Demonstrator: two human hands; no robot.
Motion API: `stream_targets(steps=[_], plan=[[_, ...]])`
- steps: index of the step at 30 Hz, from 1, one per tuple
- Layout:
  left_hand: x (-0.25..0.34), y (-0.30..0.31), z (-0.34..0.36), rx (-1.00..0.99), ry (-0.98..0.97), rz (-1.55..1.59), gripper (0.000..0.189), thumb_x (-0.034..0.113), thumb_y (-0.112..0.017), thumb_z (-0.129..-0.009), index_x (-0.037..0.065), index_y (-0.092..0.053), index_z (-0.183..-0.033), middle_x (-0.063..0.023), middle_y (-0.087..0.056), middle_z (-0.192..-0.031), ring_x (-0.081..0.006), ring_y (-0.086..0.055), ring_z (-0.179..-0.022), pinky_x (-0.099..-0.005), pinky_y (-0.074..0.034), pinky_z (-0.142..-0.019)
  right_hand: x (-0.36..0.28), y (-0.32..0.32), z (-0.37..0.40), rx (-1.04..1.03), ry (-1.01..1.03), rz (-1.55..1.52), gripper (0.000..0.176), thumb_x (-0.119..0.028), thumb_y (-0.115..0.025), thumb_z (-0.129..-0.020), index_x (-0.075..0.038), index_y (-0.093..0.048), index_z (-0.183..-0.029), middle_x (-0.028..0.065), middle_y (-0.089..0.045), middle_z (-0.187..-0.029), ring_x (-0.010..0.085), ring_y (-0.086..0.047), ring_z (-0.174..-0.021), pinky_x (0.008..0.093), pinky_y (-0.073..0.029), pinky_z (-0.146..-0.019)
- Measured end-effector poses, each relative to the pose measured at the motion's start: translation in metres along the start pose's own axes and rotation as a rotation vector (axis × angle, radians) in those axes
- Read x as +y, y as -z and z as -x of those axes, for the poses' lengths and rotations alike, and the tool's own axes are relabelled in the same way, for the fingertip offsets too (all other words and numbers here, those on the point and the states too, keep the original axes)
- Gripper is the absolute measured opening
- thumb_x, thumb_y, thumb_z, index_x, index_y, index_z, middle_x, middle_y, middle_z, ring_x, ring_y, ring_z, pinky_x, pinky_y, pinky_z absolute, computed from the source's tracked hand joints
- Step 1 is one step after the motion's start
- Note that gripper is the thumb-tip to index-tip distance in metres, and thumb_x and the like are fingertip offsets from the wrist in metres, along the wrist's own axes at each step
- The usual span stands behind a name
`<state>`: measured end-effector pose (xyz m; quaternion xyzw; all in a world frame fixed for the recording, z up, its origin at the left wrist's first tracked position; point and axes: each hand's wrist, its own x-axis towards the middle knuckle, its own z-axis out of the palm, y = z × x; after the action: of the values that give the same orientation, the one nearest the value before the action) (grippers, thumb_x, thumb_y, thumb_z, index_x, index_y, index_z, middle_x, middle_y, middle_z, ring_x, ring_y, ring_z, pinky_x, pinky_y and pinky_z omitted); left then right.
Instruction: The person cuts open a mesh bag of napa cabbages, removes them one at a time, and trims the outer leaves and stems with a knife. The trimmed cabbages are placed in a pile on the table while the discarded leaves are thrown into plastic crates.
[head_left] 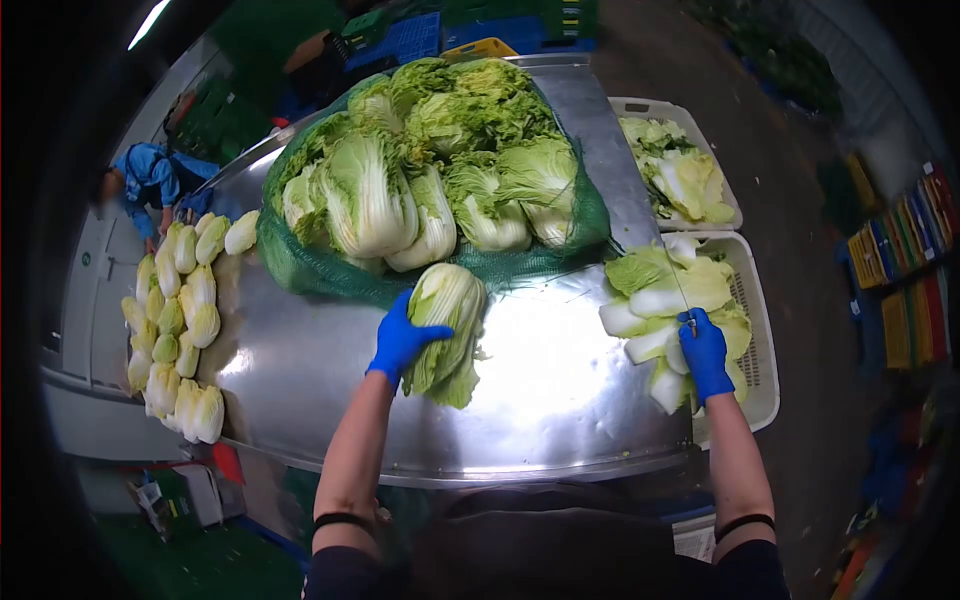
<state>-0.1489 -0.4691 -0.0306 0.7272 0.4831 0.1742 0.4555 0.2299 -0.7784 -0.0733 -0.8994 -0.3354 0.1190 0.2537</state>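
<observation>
Left hand [402,338] grips cabbage [448,322]; crate [766,368] holds leaves [690,288]; net [288,262], cabbages [365,200].

Harsh glare on metal table [270,370]; dark, blurred, fisheye-curved edges.

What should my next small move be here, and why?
I'd probably bring the knife in your right hand over toward the cabbage. Your left hand holds that cabbage with green outer leaves on it, while the knife is well away, above the loose leaves at the crate.
</observation>
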Motion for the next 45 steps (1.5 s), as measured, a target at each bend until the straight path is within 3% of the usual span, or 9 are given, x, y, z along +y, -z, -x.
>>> stream_targets(steps=[7,9,12,15,17,20,36,42,45], plan=[[0.054,-0.048,0.098,-0.122,-0.346,-0.082,0.088,0.027,-0.085,-0.056,0.002,-0.043,-0.13,-0.0181,-0.059,-0.117,-0.0309,-0.061,-0.1,-0.0403,-0.047,-0.087,-0.092,-0.023,0.117,-0.124,0.162,-0.508,0.016,-0.016,-0.052,-0.089,-0.008,-0.059,-0.101,0.0129,-0.064,-0.094,0.0297,-0.063,-0.087,0.0364,-0.049,-0.077],[0.056,-0.068,0.106,-0.123,-0.553,-0.493,0.087,0.026,-0.082,-0.058,0.001,-0.04,-0.131,-0.0194,-0.058,-0.114,-0.0339,-0.06,-0.095,-0.0416,-0.048,-0.082,-0.11,-0.03,0.137,-0.248,0.034,-0.512,0.019,-0.017,-0.053,-0.088,-0.009,-0.059,-0.105,0.0131,-0.065,-0.086,0.0282,-0.065,-0.078,0.0376,-0.05,-0.071],[0.031,-0.093,0.109,-0.192,-0.514,-0.511,0.089,0.025,-0.08,-0.059,0.001,-0.037,-0.133,-0.0188,-0.054,-0.116,-0.0352,-0.055,-0.1,-0.0435,-0.044,-0.083,-0.108,-0.047,0.149,-0.345,-0.098,-0.536,0.02,-0.018,-0.053,-0.088,-0.008,-0.058,-0.105,0.0142,-0.063,-0.075,0.0299,-0.064,-0.071,0.039,-0.05,-0.066],[0.025,-0.098,0.106,-0.148,-0.533,-0.564,0.09,0.027,-0.081,-0.057,0.002,-0.037,-0.132,-0.0185,-0.056,-0.112,-0.0356,-0.054,-0.102,-0.0435,-0.043,-0.087,-0.106,-0.056,0.154,-0.337,-0.014,-0.442,0.019,-0.018,-0.052,-0.09,-0.008,-0.057,-0.105,0.0112,-0.063,-0.069,0.024,-0.063,-0.063,0.0347,-0.049,-0.06],[0.027,-0.097,0.103,-0.146,-0.543,-0.556,0.091,0.027,-0.081,-0.057,0.002,-0.038,-0.132,-0.0186,-0.056,-0.113,-0.0358,-0.054,-0.102,-0.0436,-0.044,-0.087,-0.11,-0.057,0.149,-0.265,0.085,-0.428,0.013,-0.018,-0.051,-0.087,-0.009,-0.054,-0.096,0.0156,-0.06,-0.066,0.0343,-0.061,-0.064,0.0442,-0.047,-0.057],[0.027,-0.096,0.099,-0.181,-0.509,-0.533,0.09,0.026,-0.081,-0.057,0.002,-0.038,-0.132,-0.0178,-0.055,-0.116,-0.0352,-0.053,-0.104,-0.0434,-0.043,-0.088,-0.117,-0.058,0.145,-0.281,0.088,-0.35,0.012,-0.019,-0.051,-0.087,-0.009,-0.051,-0.093,0.0153,-0.059,-0.065,0.0351,-0.06,-0.062,0.0464,-0.046,-0.056],[0.02,-0.099,0.089,-0.218,-0.484,-0.549,0.092,0.032,-0.079,-0.057,0.0,-0.037,-0.132,-0.0197,-0.053,-0.116,-0.0354,-0.052,-0.103,-0.0454,-0.041,-0.085,-0.129,-0.053,0.099,-0.67,-0.017,-0.019,0.022,-0.025,-0.046,-0.088,-0.004,-0.048,-0.093,0.0245,-0.061,-0.075,0.0413,-0.06,-0.073,0.0503,-0.048,-0.066],[0.014,-0.1,0.085,-0.158,-0.538,-0.536,0.089,0.034,-0.077,-0.059,0.001,-0.039,-0.132,-0.0184,-0.054,-0.116,-0.0347,-0.053,-0.103,-0.0439,-0.041,-0.087,-0.097,-0.105,0.08,-0.568,0.203,0.028,0.034,-0.033,-0.051,-0.088,-0.003,-0.054,-0.104,0.0234,-0.062,-0.076,0.0418,-0.061,-0.075,0.0483,-0.048,-0.066],[0.012,-0.096,0.091,-0.151,-0.544,-0.461,0.088,0.032,-0.079,-0.058,0.002,-0.041,-0.132,-0.0178,-0.056,-0.118,-0.0336,-0.055,-0.102,-0.0428,-0.043,-0.086,-0.112,-0.09,0.087,-0.634,0.091,-0.121,0.05,-0.033,-0.049,-0.089,-0.008,-0.04,-0.131,0.0227,-0.064,-0.084,0.0383,-0.063,-0.08,0.0458,-0.048,-0.072]])
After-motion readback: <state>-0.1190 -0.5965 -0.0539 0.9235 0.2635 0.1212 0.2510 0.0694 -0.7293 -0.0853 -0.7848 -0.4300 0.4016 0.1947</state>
